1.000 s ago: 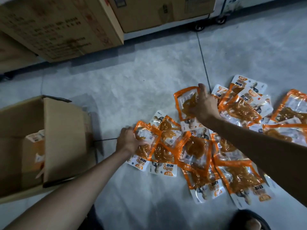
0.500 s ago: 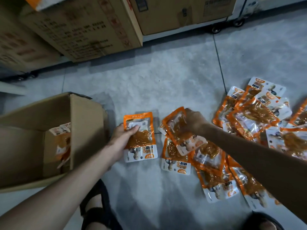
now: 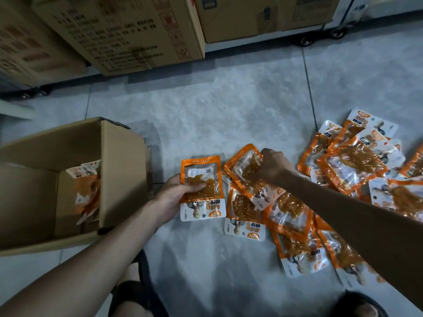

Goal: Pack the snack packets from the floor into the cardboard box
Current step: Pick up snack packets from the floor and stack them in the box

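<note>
Near the sandals, the left hand (image 3: 174,197) grips a flat, glossy orange-and-white snack packet (image 3: 202,186), thumb curled over its clear window, just beside the open cardboard box (image 3: 121,170). The right hand (image 3: 272,165) pinches a second packet (image 3: 245,170), crinkly, atop the overlapping floor pile (image 3: 290,216). Beyond, printed cartons (image 3: 128,35).
</note>
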